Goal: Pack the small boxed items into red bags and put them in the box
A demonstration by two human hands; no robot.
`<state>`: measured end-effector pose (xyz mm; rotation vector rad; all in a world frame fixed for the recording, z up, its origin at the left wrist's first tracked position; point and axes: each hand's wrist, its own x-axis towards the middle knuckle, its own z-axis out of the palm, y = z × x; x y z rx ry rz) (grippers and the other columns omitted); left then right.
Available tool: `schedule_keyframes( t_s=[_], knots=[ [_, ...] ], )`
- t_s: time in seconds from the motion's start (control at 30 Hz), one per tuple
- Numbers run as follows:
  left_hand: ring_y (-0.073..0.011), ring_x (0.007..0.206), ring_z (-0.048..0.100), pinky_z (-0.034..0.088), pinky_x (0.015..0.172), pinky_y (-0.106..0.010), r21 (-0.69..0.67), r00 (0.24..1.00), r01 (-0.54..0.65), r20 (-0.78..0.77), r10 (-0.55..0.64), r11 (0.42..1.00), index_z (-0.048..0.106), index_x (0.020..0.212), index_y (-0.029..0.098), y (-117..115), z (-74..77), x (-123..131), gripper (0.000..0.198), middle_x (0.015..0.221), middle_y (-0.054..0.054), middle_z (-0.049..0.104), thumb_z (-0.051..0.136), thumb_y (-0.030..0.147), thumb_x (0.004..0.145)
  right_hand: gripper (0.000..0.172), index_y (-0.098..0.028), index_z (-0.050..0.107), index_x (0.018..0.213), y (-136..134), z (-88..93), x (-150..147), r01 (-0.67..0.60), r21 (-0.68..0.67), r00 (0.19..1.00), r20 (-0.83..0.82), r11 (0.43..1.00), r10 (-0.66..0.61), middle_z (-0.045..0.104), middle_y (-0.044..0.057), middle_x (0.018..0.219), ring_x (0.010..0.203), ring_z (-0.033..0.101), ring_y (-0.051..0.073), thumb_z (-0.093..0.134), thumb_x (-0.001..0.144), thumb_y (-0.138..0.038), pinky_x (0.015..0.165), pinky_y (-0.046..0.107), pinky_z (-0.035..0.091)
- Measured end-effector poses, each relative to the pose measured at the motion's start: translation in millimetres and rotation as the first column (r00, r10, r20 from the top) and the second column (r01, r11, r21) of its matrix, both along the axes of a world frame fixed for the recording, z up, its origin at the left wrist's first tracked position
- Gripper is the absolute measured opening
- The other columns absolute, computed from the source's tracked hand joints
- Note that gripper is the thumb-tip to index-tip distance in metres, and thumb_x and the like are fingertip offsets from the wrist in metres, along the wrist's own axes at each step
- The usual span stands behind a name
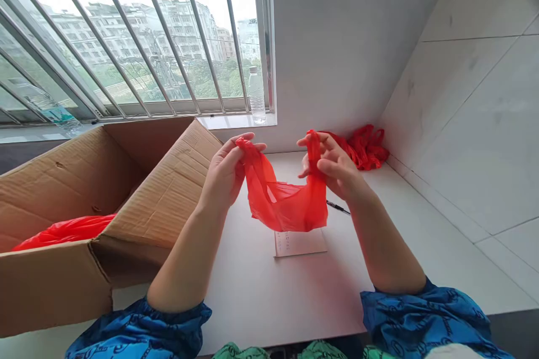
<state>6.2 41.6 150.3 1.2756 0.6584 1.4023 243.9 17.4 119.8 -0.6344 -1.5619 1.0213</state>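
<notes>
A thin red plastic bag (pixel 286 207) hangs between my two hands above the white table, its middle sagging. My left hand (pixel 229 171) pinches one handle of the bag between thumb and fingers. The other handle is looped over the fingers of my right hand (pixel 332 165), with the thumb close against it. Below the bag lies a small notepad (pixel 301 244) with handwriting on it, partly covered by the bag. A black pen (pixel 338 208) rests near my right wrist, one end hidden.
An open cardboard box (pixel 155 190) stands at the left with red plastic (pixel 71 230) inside. More red bags (pixel 364 146) lie bunched in the back right corner. A clear bottle (pixel 256 95) stands on the sill by the barred window; another bottle (pixel 61 115) leans at the left.
</notes>
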Motion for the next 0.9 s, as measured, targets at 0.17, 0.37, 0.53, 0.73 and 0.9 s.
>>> schedule_keyframes(
  t_s=[0.17, 0.37, 0.53, 0.73, 0.9],
  knots=[
    [-0.0172, 0.086, 0.069, 0.056, 0.08, -0.029, 0.229, 0.905, 0.16, -0.422, -0.051, 0.96, 0.07, 0.102, 0.017, -20.9, -2.4, 20.8, 0.022, 0.109, -0.01, 0.068, 0.072, 0.032, 0.086, 0.055, -0.031, 0.052, 0.125, -9.5, -14.3, -45.7, 0.228, 0.113, 0.923, 0.292, 0.967, -0.252, 0.048, 0.007, 0.129, 0.094, 0.061, 0.021, 0.075, 0.078, -0.048, 0.077, 0.038, 0.055],
    [-0.0233, 0.123, 0.056, 0.047, 0.107, -0.04, 0.406, 0.893, 0.026, -0.421, 0.161, 0.913, 0.051, 0.133, 0.028, -22.9, -37.8, 31.3, 0.053, 0.132, -0.009, 0.054, 0.073, 0.031, 0.085, 0.044, -0.023, 0.064, 0.103, 0.4, -28.0, -49.8, 0.225, -0.077, 0.972, 0.093, 0.971, -0.218, 0.06, 0.006, 0.103, 0.081, 0.059, 0.016, 0.042, 0.097, -0.061, 0.068, 0.029, 0.05],
    [-0.0256, 0.116, 0.061, 0.052, 0.097, -0.041, 0.058, 0.841, 0.262, -0.504, -0.198, 0.963, 0.031, 0.149, 0.03, -15.2, -68.4, 42.0, 0.073, 0.133, -0.011, 0.058, 0.069, 0.037, 0.087, 0.045, -0.023, 0.061, 0.105, 6.0, -36.0, -43.2, 0.121, -0.228, 0.988, -0.066, 0.966, -0.139, 0.065, 0.002, 0.087, 0.063, 0.056, 0.013, 0.04, 0.096, -0.063, 0.054, 0.026, 0.042],
    [-0.0183, 0.083, 0.064, 0.049, 0.087, -0.035, -0.279, 0.835, 0.408, -0.272, -0.479, 0.869, 0.053, 0.135, 0.025, 1.2, -73.0, 30.3, 0.047, 0.078, -0.001, 0.065, 0.063, 0.034, 0.09, 0.041, -0.024, 0.058, 0.095, 18.7, -48.2, -34.3, 0.129, -0.277, 0.973, -0.151, 0.952, -0.175, 0.064, 0.001, 0.083, 0.051, 0.043, 0.01, 0.045, 0.094, -0.062, 0.045, 0.025, 0.029],
    [-0.0113, 0.059, 0.048, 0.048, 0.076, -0.032, -0.475, 0.892, 0.431, 0.097, -0.442, 0.767, 0.063, 0.117, 0.02, 17.6, -84.1, 20.4, 0.036, 0.062, 0.005, 0.044, 0.064, 0.025, 0.081, 0.045, -0.021, 0.061, 0.075, 17.3, -45.2, -24.2, -0.07, -0.217, 0.997, 0.015, 0.974, 0.075, 0.054, 0.001, 0.082, 0.058, 0.041, 0.01, 0.048, 0.095, -0.058, 0.048, 0.025, 0.032]
  ],
)
